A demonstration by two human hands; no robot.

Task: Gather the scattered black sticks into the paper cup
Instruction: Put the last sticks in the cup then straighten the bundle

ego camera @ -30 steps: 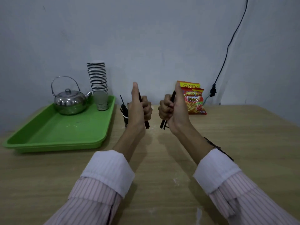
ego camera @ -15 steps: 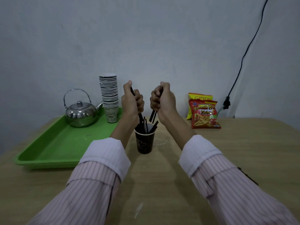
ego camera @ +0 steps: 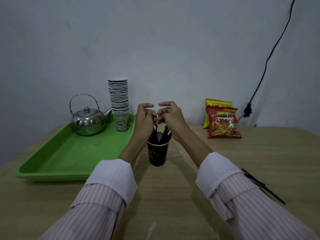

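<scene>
Being released from the fists that gripped them a moment ago, the black sticks (ego camera: 162,135) are standing in the paper cup (ego camera: 157,154) at mid-desk. The left hand (ego camera: 144,118) and right hand (ego camera: 170,116) are being held just above, loosely curled and empty. Loose sticks (ego camera: 259,185) are being left uncollected near the desk's right edge.

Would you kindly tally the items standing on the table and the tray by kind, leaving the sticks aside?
Kettle: 1
Green tray: 1
Stack of cups: 1
Black paper cup: 1
Snack bags: 2 (red bag, yellow bag)
Total: 6
</scene>
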